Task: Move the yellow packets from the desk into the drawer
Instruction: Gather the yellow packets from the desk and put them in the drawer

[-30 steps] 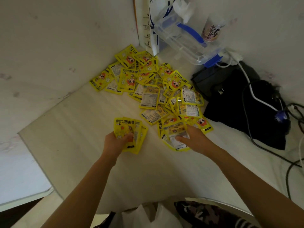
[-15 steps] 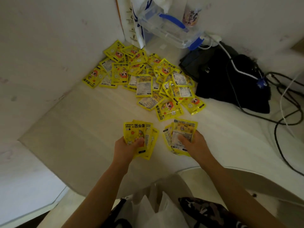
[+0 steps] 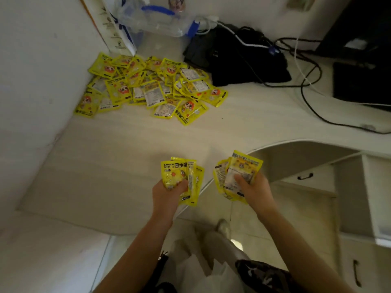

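The yellow packets (image 3: pixel 148 87) are flat, glossy foil sachets, rectangular with crimped edges, some face up with an orange-haired cartoon figure and others face down with a pale printed panel. Most lie in a loose overlapping heap at the far left corner of the tabletop (image 3: pixel 118 157), against the white wall (image 3: pixel 38 60). Two smaller fans of them are off the heap: the left hand (image 3: pixel 169 193) has its grip closed on a fanned stack (image 3: pixel 182 178), thumb pressed across the front sachet, above the near edge of the tabletop; the right hand (image 3: pixel 256 191) has its grip closed on a second stack (image 3: pixel 237 176), thumb on the pale back panel, held beyond the curved front edge, over the floor. The tabletop is pale, with a faint wood grain and a rounded cut-out front. Below and to the right stand white drawers (image 3: pixel 311 178) with small dark curved handles; whether one is open cannot be told. Behind the heap stands a clear plastic box (image 3: pixel 156 20) with blue clips, beside a crumpled black bag (image 3: pixel 243 64). Thin black and white cables (image 3: pixel 306 85) loop across the bag and the tabletop to the right.
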